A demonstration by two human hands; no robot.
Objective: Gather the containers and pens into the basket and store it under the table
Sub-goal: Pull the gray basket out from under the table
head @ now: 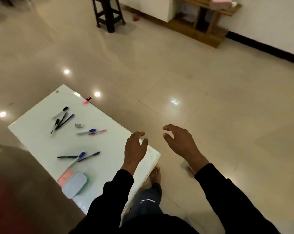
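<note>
Nearest, sleeves (235, 200): black, both arms reaching forward from the bottom edge.
Leg and bare foot (155, 174): blue trousers, standing on the floor just right of the table's near corner.
Left hand (134, 147): above the table's near right corner, fingers loosely curled and spread, holding nothing.
Right hand (180, 141): over the floor to the right of the table, apart from the left hand, fingers loosely curled, holding nothing.
Table (33, 132): white glossy top, running from near centre to far left.
Containers: pale blue case (74, 184) at the near left edge, touching a pink case (65, 178) just left of it.
Near pens (78, 157): three, lying loosely together just beyond the cases, one green, two with blue or purple caps.
Middle pens (92, 131): two side by side, one blue-capped, one pink; a small silver item (79, 125) close by, too blurred to name.
Far pens (61, 123): a dark cluster, crossing one another.
Far right edge: a pink-tipped marker (87, 100), partly over the edge.
Basket: not visible.
Floor (210, 98): cream tiles with bright light reflections.
Farthest: dark stool (109, 12) and a wooden shelf unit (201, 19) by the wall.
</note>
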